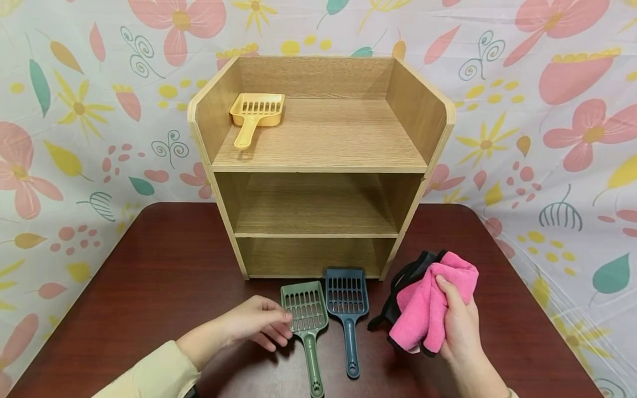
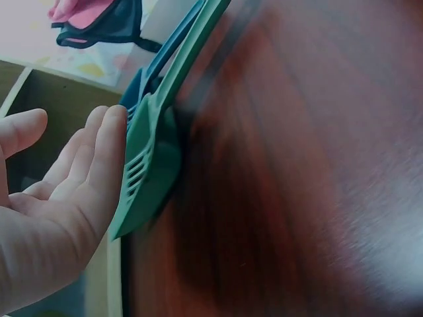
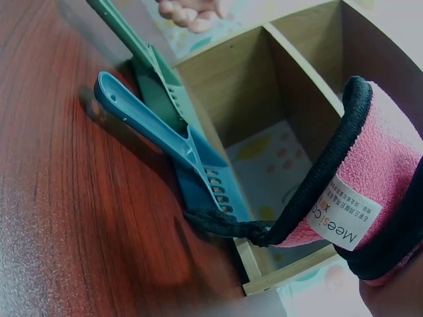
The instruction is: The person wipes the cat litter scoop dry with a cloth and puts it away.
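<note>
My right hand (image 1: 460,320) grips a bunched pink cloth (image 1: 438,298) with black edging and a dark part hanging on its left side; in the right wrist view a white label (image 3: 344,211) shows on it. My left hand (image 1: 256,323) is beside the green slotted litter scoop (image 1: 304,307), its loosely bent fingers overlapping the scoop's left edge in the head view. From the left wrist those fingers look extended, right by the green scoop (image 2: 142,178). A blue litter scoop (image 1: 346,293) lies just right of the green one, handles of both toward me.
A wooden shelf unit (image 1: 318,167) with three levels stands at the back of the dark red table (image 1: 159,265). On its top level, at left, rests a yellow litter scoop (image 1: 257,110). Behind hangs a flower-patterned cloth (image 1: 522,110).
</note>
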